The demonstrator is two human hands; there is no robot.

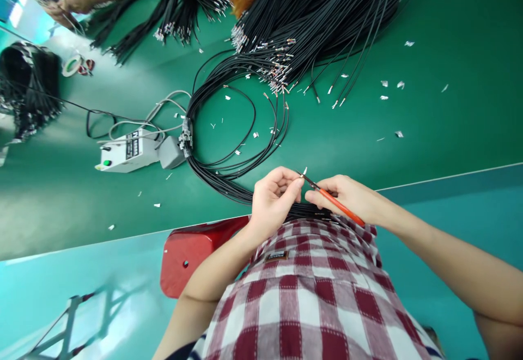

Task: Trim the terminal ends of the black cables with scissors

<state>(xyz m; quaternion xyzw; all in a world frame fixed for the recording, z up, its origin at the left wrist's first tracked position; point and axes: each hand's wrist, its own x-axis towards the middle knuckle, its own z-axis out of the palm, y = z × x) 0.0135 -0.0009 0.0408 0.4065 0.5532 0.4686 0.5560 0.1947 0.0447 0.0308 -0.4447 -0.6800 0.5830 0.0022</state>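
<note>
Near the table's front edge, my left hand (274, 195) pinches a black cable close to its pale, stripped end. My right hand (351, 199) grips scissors with orange handles (341, 207), and their dark blades meet the cable end at my left fingertips. A looped bundle of black cables (220, 183) runs from beneath my hands round to the left and back, bound at a silvery clip or tie (186, 138). Several loose cable ends curve inside the loop. Which part of the cable end the blades touch is too small to tell.
A large pile of black cables (327, 11) with pale ends lies at the back. A white box with a green button (129, 150) stands at left. White scraps (399, 134) dot the green table. Across it, another person's hands (71, 6) work. A red stool (186, 264) stands below.
</note>
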